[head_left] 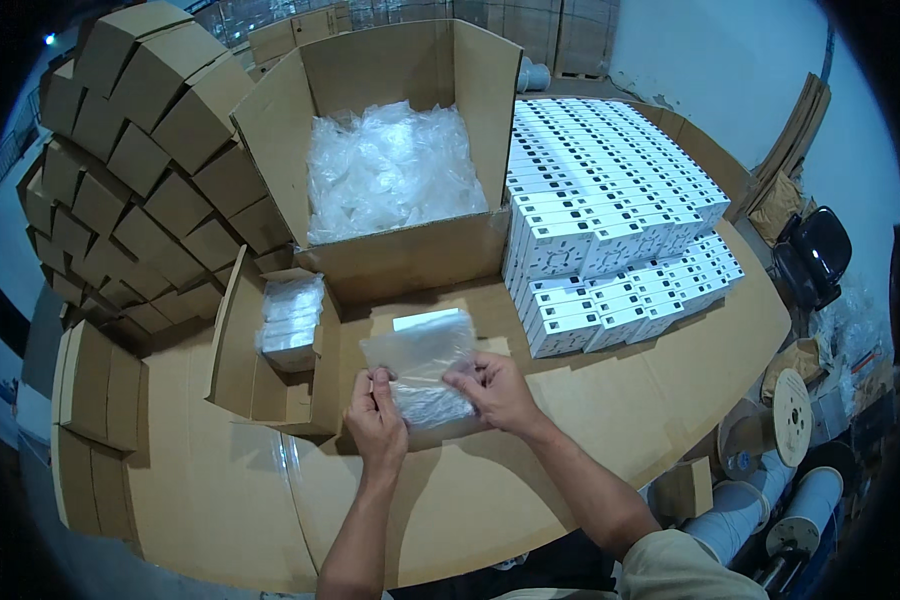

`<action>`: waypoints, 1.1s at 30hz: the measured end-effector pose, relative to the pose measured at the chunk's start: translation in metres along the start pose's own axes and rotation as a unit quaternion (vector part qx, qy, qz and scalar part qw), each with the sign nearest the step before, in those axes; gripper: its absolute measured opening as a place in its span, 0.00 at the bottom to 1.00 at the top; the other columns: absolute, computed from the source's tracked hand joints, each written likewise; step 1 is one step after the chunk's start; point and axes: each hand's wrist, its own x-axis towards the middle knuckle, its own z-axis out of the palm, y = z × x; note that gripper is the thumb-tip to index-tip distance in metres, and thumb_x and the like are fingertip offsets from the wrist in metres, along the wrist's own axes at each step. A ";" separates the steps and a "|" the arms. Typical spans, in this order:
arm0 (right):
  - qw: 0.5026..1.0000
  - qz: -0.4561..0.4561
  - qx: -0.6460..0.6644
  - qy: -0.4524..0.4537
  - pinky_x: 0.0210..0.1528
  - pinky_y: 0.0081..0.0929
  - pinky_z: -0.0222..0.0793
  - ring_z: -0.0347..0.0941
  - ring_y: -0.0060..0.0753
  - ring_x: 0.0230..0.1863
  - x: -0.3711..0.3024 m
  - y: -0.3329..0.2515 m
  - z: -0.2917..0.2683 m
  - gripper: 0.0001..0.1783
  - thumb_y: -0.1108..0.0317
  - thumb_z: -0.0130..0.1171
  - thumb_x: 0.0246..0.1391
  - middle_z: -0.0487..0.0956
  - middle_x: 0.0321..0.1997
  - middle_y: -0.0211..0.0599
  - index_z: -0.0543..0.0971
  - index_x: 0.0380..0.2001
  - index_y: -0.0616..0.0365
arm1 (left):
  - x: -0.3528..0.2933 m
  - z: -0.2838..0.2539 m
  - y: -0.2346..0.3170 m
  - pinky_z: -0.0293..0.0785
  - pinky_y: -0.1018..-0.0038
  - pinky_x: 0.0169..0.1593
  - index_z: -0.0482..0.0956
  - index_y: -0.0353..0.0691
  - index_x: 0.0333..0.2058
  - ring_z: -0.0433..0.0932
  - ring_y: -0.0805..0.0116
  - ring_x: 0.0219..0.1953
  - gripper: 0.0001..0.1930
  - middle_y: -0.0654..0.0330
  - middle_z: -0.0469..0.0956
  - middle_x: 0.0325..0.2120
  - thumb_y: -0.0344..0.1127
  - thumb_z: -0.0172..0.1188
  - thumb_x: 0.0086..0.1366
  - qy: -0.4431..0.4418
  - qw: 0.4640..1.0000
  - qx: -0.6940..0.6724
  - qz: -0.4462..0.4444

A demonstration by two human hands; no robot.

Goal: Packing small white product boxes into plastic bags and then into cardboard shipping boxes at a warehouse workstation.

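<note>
Head view: left hand (378, 415) and right hand (495, 393), fingers curled nearly closed, pinch a clear bag (425, 365).
Its slick film might slip if either pinch eases.

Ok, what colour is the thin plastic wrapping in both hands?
The thin plastic wrapping is translucent whitish; head view.

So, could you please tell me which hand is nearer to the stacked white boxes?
The right hand: it is left of the stacked white boxes, apart from them; the left hand is farther left.
</note>
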 end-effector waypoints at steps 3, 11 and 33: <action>0.994 -0.081 0.044 0.061 0.20 0.17 0.62 0.68 0.10 0.19 0.006 0.014 -0.011 0.11 0.64 0.62 0.64 0.77 0.21 0.21 0.80 0.41 0.62 | 0.009 -0.007 -0.014 0.63 0.76 0.28 0.73 0.36 0.31 0.65 0.81 0.25 0.18 0.68 0.68 0.20 0.42 0.49 0.78 0.013 1.000 -0.008 0.026; 0.765 -0.480 -0.371 0.216 0.44 0.33 0.76 0.75 0.39 0.40 -0.003 -0.017 -0.009 0.17 0.77 0.66 0.46 0.75 0.53 0.46 0.82 0.43 0.57 | 0.007 -0.019 -0.018 0.64 0.80 0.32 0.74 0.36 0.33 0.65 0.82 0.28 0.16 0.70 0.70 0.24 0.42 0.49 0.78 -0.081 0.990 -0.089 -0.077; 0.982 -0.068 0.126 0.120 0.39 0.17 0.70 0.71 0.14 0.35 0.009 0.023 0.003 0.13 0.63 0.56 0.69 0.80 0.34 0.26 0.82 0.41 0.63 | -0.011 0.003 -0.007 0.65 0.80 0.30 0.78 0.37 0.33 0.68 0.82 0.26 0.13 0.71 0.73 0.23 0.41 0.61 0.72 -0.062 0.997 -0.005 -0.039</action>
